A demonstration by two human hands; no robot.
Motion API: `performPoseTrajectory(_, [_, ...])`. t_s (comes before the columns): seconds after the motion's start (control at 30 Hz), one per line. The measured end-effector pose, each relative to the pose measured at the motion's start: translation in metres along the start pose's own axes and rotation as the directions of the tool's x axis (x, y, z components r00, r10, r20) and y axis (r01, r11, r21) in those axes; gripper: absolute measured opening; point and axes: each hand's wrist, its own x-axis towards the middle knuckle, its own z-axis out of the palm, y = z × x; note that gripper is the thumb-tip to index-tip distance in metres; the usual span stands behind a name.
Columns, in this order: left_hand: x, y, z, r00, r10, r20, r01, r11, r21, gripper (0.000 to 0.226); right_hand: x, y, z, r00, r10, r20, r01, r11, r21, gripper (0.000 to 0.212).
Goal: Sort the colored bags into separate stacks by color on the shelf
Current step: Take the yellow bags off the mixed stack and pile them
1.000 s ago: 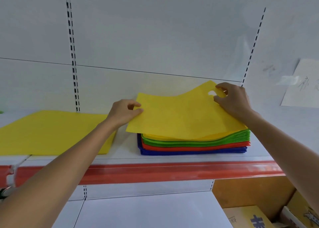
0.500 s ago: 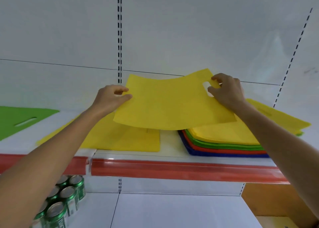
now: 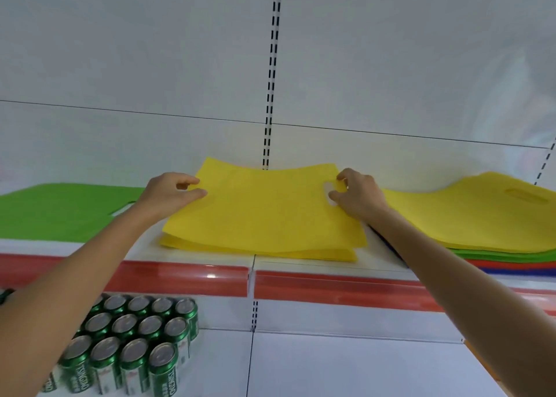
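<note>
A flat yellow bag [image 3: 264, 210] hangs just above the yellow stack [image 3: 331, 254] in the middle of the shelf. My left hand [image 3: 168, 193] pinches the bag's left edge. My right hand [image 3: 356, 193] pinches its right edge at the handle cutout. On the right lies the mixed stack [image 3: 496, 246] with a yellow bag on top and green, red and blue layers under it. A green bag [image 3: 57, 213] lies flat at the left.
The white shelf has a red front strip [image 3: 186, 276] and a slotted upright [image 3: 270, 80] on the back wall. On the lower shelf at the left stand several green cans [image 3: 132, 345].
Both hands have carried the yellow bag left, from the mixed stack to over the yellow stack, and lowered it. The view has swung left, bringing the green bag and cans into sight.
</note>
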Motion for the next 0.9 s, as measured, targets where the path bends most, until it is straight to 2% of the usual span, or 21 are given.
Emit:
performPoseTrajectory(0.33, [0.000, -0.035, 0.018, 0.984, -0.080, 0.161, 0.073, 0.996, 0.052, 0.044, -0.012, 0.009, 0.036, 0.984, 0.101, 0.150, -0.095, 0.995, -0.042, 0.047])
performPoseTrajectory(0.63, [0.004, -0.040, 0.019, 0.981, -0.102, 0.166, 0.073, 0.983, 0.169, 0.040, -0.006, 0.015, 0.045, 0.978, 0.070, 0.198, -0.054, 0.995, -0.087, 0.049])
performPoseTrajectory(0.77, [0.007, -0.016, 0.018, 0.994, -0.013, 0.110, -0.010, 0.979, 0.202, 0.037, -0.001, 0.008, 0.025, 0.993, -0.021, 0.117, 0.025, 0.999, -0.029, 0.045])
performPoseTrajectory(0.9, [0.011, 0.042, 0.035, 0.983, 0.128, 0.132, -0.144, 0.982, 0.119, 0.037, 0.005, 0.005, -0.031, 0.992, -0.117, -0.047, 0.118, 0.993, 0.019, 0.037])
